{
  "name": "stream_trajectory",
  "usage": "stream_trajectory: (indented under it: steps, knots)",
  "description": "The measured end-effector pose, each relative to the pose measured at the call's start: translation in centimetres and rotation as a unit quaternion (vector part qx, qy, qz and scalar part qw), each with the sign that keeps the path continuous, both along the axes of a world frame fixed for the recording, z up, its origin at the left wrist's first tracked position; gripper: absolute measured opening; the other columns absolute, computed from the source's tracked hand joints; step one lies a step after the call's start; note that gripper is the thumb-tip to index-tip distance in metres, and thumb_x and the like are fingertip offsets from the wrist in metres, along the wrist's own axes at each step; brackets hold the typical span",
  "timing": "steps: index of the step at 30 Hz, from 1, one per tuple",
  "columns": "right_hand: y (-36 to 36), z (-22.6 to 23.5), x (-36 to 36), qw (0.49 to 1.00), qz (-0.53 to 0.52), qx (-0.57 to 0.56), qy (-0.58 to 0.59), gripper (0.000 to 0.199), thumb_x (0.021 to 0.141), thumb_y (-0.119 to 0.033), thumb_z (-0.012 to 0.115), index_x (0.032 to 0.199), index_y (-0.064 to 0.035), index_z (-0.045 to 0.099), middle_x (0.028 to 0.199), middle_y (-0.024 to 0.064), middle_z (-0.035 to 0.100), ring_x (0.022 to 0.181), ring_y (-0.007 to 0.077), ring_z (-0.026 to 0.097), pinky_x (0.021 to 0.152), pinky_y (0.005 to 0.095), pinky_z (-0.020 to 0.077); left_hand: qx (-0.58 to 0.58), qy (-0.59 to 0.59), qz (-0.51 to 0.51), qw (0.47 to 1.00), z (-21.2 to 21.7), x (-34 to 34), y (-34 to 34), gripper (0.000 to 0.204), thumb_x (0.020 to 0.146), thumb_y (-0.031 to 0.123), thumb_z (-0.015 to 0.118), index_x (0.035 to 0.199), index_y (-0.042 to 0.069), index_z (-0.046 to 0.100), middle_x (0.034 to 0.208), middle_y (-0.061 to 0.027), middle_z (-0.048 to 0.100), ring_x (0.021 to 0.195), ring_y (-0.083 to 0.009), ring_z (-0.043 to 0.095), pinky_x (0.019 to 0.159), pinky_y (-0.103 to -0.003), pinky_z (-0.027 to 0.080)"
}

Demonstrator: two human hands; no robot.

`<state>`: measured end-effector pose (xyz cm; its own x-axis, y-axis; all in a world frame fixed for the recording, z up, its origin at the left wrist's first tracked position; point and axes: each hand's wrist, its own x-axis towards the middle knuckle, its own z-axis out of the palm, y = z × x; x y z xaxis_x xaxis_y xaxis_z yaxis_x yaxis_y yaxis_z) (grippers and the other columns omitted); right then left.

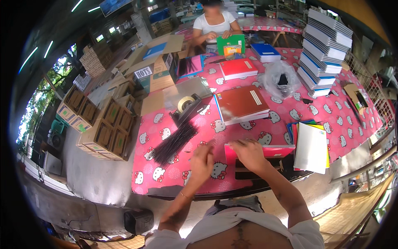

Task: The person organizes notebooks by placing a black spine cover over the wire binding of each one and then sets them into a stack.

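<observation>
Close in front of me a pink notebook (273, 150) is held on edge, its long spine side upward. My right hand (250, 154) is closed at the left part of that upper edge, gripping the notebook. Just left of it, my left hand (202, 161) has its fingers curled together; whatever they pinch is too small to make out. A bundle of thin black binding coils (176, 143) lies beside my left hand. Under the notebook is a dark, flat, box-like piece (248, 172) at the table edge. Finished-looking spiral notebooks (311, 147) lie fanned to the right.
Brown-covered (242, 103) and red-covered (238, 68) stacks lie ahead, near a tape dispenser (186, 108) and a plastic bag (282, 79). A tall notebook stack (325, 54) stands right. An open carton (159, 68) is left. Across the table a person holds a green notebook (230, 43).
</observation>
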<state>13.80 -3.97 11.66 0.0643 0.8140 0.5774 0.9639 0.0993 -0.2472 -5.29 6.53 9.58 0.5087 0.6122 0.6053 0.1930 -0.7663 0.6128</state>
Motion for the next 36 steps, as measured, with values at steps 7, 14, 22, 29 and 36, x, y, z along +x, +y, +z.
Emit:
stream_trajectory:
  steps: [7,14,22,29,36]
  knots:
    - [0.2,1.1,-0.4,0.999,0.008,-0.016,0.039,0.012,0.088,-0.016,0.064,0.096,-0.0118,0.072,0.083,0.0085,0.069,0.075,0.0314,0.068,0.068,0.0427,0.0552,-0.074,-0.031,0.022,0.997,0.5,1.5,-2.7,0.018,0.091,0.013,0.071,0.106,0.003,0.074,0.077,-0.0128,0.066,0.058,-0.0224,0.061,0.054,-0.034,0.048]
    - [0.2,1.4,-0.3,0.998,0.009,-0.003,0.057,0.011,0.089,-0.019,0.066,0.094,-0.0124,0.072,0.082,0.0075,0.069,0.072,0.0307,0.067,0.065,0.0424,0.0543,-0.102,-0.010,0.005,0.995,0.2,1.7,-2.2,0.014,0.093,0.012,0.066,0.103,0.004,0.073,0.077,-0.0136,0.067,0.057,-0.0261,0.063,0.054,-0.037,0.049]
    - [0.3,1.3,-0.8,0.999,-0.006,-0.005,0.054,0.009,0.089,-0.020,0.067,0.093,-0.0128,0.071,0.083,0.0062,0.070,0.072,0.0298,0.068,0.066,0.0413,0.0545,-0.040,0.056,0.052,0.996,1.5,1.8,-1.9,0.015,0.095,0.017,0.064,0.098,0.005,0.071,0.080,-0.0167,0.069,0.065,-0.0359,0.067,0.058,-0.045,0.051]
    - [-0.1,1.2,-1.1,0.998,0.015,-0.006,0.056,0.011,0.089,-0.020,0.069,0.096,-0.0127,0.073,0.083,0.0084,0.071,0.072,0.0314,0.068,0.063,0.0427,0.0543,-0.006,0.116,0.083,0.990,1.3,1.7,-0.5,0.018,0.095,0.022,0.066,0.096,0.004,0.067,0.082,-0.0163,0.068,0.069,-0.0362,0.066,0.060,-0.045,0.051]
    - [-0.6,1.3,-0.6,0.997,0.016,-0.016,0.072,0.013,0.091,-0.024,0.065,0.095,-0.0135,0.070,0.079,0.0080,0.071,0.069,0.0322,0.068,0.060,0.0453,0.0547,-0.026,0.148,-0.131,0.980,4.0,1.5,0.9,0.042,0.087,0.026,0.075,0.120,0.006,0.058,0.090,-0.0136,0.059,0.070,-0.0362,0.063,0.064,-0.045,0.052]
